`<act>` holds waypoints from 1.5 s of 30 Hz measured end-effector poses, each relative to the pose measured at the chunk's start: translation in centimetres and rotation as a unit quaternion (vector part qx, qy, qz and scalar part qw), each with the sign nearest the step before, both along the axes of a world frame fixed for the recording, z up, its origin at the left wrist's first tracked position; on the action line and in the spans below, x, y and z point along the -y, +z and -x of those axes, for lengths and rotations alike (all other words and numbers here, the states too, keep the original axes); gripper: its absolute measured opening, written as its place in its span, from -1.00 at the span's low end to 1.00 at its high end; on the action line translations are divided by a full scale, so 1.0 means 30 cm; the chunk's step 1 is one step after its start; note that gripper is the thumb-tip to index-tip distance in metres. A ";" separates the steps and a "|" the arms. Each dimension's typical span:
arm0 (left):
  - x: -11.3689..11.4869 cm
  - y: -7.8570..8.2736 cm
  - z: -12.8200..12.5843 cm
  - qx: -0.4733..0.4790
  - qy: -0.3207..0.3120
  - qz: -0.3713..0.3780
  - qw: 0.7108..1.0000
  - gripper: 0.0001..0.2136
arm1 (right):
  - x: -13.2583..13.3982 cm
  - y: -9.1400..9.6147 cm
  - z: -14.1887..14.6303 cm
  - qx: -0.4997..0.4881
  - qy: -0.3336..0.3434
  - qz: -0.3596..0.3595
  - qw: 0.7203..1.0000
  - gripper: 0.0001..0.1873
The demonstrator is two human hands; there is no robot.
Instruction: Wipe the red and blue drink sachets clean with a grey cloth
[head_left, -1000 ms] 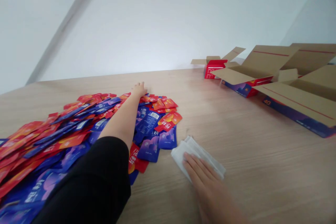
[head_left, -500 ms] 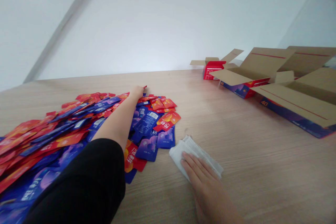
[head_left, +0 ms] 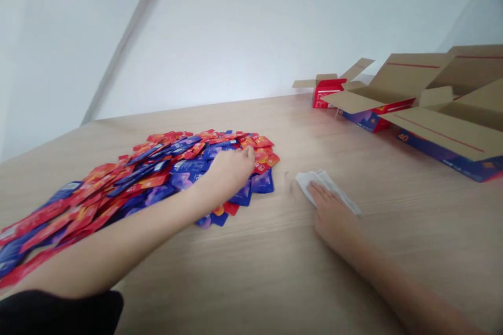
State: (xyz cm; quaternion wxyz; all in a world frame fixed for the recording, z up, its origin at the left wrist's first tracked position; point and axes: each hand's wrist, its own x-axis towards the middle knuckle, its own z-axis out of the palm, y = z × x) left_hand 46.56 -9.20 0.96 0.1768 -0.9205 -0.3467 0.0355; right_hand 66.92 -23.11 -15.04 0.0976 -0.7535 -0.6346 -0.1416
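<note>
Head camera: pale wooden table, white wall. Left hand rests cupped on a heap of red-and-blue packets, grip unclear; right hand lies flat on a white cloth.

A plain black sleeve fills the lower left corner of the frame, matte and without visible markings, its cloth ending in a soft, rounded edge. The slim left forearm runs bare from that edge toward the left hand near the middle of the frame. The right forearm comes in bare from the lower right corner, tapering to the right hand, with no sleeve in view on that side.
</note>
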 end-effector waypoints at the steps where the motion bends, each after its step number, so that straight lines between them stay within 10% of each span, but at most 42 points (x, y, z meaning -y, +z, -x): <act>1: 0.093 -0.023 0.031 -0.017 -0.024 0.011 0.999 -0.56 | 0.000 0.008 -0.009 -0.002 -0.007 0.010 1.000 -0.41; 6: 0.426 -0.169 0.171 -0.151 -0.133 0.038 0.979 -0.59 | 0.004 0.022 -0.030 -0.021 -0.008 0.031 0.999 -0.43; 12: 0.584 -0.205 0.165 -0.100 -0.167 0.128 0.973 -0.87 | 0.003 0.023 -0.035 -0.032 -0.001 0.034 0.999 -0.45; 18: 0.529 -0.151 0.129 0.048 -0.231 0.173 0.956 -0.75 | 0.004 0.033 -0.048 -0.043 0.019 0.038 0.998 -0.44; 22: 0.473 -0.279 0.174 0.075 -0.286 0.193 0.935 -0.68 | 0.003 0.040 -0.052 -0.056 0.020 0.036 0.998 -0.43; 28: 0.484 -0.435 0.239 0.090 -0.115 0.169 0.975 -0.38 | 0.002 0.053 -0.066 -0.078 0.006 0.024 0.997 -0.37; 45: 0.424 -0.333 0.335 0.139 -0.069 0.175 0.972 -0.45 | 0.025 0.057 -0.080 -0.082 0.007 0.030 0.996 -0.32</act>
